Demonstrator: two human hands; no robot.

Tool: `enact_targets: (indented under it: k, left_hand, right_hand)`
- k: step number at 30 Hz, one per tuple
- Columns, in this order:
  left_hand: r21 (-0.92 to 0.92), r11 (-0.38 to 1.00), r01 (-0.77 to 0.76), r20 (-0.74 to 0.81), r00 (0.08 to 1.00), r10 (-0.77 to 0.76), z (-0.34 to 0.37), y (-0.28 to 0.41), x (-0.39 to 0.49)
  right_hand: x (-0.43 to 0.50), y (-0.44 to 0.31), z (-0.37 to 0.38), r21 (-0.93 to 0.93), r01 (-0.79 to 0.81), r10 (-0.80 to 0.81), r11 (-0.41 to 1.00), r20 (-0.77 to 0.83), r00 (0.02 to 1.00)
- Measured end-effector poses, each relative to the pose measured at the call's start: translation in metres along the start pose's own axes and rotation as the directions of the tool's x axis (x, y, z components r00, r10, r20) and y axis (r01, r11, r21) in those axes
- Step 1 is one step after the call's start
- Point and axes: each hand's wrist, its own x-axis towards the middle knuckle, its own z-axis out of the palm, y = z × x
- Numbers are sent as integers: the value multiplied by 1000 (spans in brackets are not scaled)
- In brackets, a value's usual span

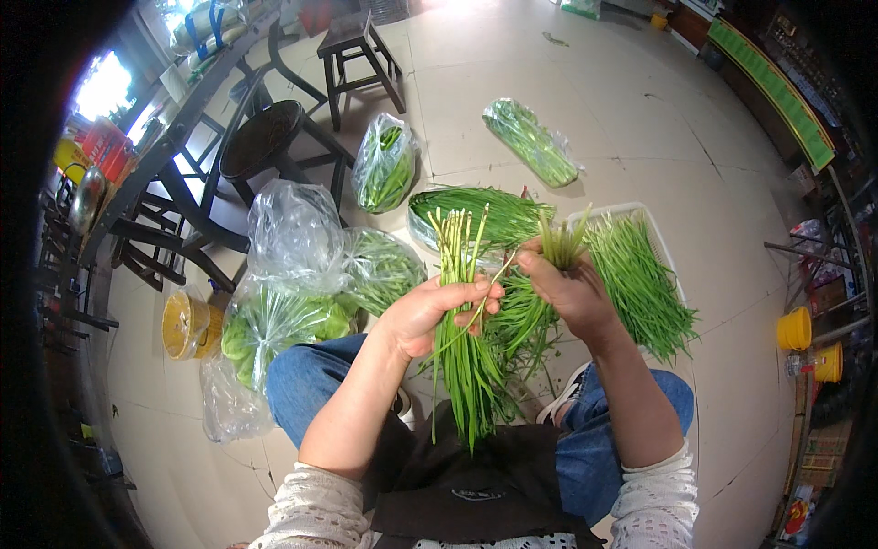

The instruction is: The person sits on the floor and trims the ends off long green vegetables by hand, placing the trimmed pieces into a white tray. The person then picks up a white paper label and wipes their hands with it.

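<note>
My left hand [446, 309] grips a bunch of garlic chives [466, 370], pale stem ends up and green leaves hanging over my lap. One thin pale stalk [504, 271] crosses from that hand to the fingertips of my right hand [566, 281]. The right hand is closed around a second bunch of chives [562, 243], whose pale ends point up and whose leaves droop below it. Just beyond my hands lies a large pile of chives [473, 209] on plastic. To the right, a white basket [655, 230] bears trimmed-looking chives [631, 288].
Bagged greens [385, 165] and a bagged bundle of stalks [531, 144] lie on the tiled floor. At left are clear bags of leafy vegetables [274, 329], a yellow basket [185, 326], a round stool [264, 141] and a table [171, 141]. Shelving with yellow buckets [794, 329] lines the right.
</note>
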Motion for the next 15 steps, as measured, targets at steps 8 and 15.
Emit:
enact_targets:
  k: [8,15]
  left_hand:
    - [-9,1000,-13,5,1000,13,-3,-2,3]
    - [113,994,-9,-73,997,18,2,-3,8]
  right_hand:
    - [10,5,-7,113,-260,284,959,-349,893]
    - [2,10,2,229,-382,379,895,58,923]
